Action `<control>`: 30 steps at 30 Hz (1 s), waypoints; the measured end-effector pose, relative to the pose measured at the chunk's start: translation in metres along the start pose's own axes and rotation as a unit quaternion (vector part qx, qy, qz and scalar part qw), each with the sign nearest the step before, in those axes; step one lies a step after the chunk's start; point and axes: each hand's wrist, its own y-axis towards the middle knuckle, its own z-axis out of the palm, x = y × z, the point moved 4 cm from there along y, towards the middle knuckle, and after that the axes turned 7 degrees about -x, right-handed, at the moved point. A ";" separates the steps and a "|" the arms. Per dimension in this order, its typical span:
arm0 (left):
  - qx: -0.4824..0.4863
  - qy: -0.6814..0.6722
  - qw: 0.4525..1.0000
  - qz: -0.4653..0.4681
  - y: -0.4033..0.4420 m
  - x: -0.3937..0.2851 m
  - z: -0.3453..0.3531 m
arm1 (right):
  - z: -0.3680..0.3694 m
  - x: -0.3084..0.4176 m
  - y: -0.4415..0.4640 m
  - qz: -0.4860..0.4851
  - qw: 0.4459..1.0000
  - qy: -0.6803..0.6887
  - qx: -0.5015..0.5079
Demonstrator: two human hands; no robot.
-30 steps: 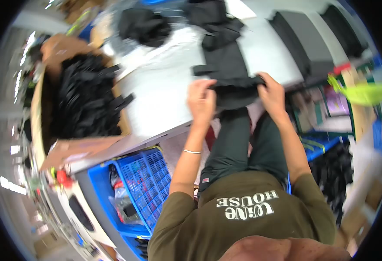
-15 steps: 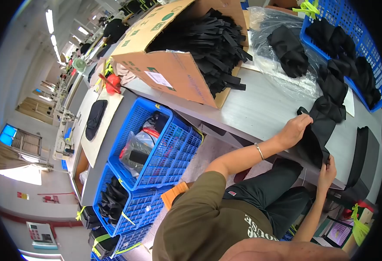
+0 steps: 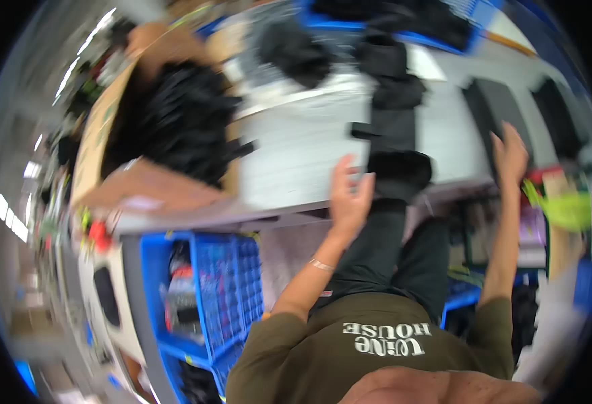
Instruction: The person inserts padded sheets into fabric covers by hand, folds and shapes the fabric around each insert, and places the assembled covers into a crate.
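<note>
"Where are the two hands?"

"Well apart. The left hand (image 3: 351, 202) is beside the near edge of the table (image 3: 296, 155), and the right hand (image 3: 511, 158) is out to the right over a dark grey stack (image 3: 494, 108)."

"How is the left one held?"

"Open, the fingers bent a little and the thumb standing off from them. It's just beside the near end of the long black cloth (image 3: 393, 131); the blur is too strong for me to tell whether the thumb touches it. There's a bracelet (image 3: 321, 264) on that wrist."

"And the right?"

"Open too, with the fingers stretched forward. I can't tell whether the fingertips rest on the stack or hang just above it. A second black stack (image 3: 557, 118) lies further right."

"How does the cloth lie?"

"In a strip away from the person, bunched at the far part, flatter in the middle, with a short tab sticking out on its left. Its near end is at the table's edge, in front of the legs."

"What's around it?"

"To the left, a cardboard box (image 3: 161, 192) full of black strips (image 3: 181, 128); between the two, further back, a black bundle (image 3: 294, 57) on clear plastic. A blue basket (image 3: 474, 37) stands at the far end."
</note>
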 end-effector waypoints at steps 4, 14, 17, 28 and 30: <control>-0.027 -0.101 0.993 -0.051 -0.031 0.011 0.002 | 0.011 -0.016 0.006 0.082 0.993 -0.033 0.078; 0.245 -0.220 0.941 -0.082 -0.088 -0.011 0.049 | -0.002 -0.002 0.002 0.058 0.991 -0.053 0.106; 0.371 -0.300 0.855 -0.204 -0.102 -0.009 0.073 | -0.047 0.063 -0.055 -0.029 0.993 -0.076 0.082; 0.430 -0.456 0.611 -0.484 -0.158 0.016 0.150 | -0.154 0.139 -0.182 0.167 0.926 0.318 0.117; 0.436 -0.462 0.623 -0.457 -0.151 0.011 0.143 | -0.168 0.141 -0.180 0.173 0.900 0.380 0.126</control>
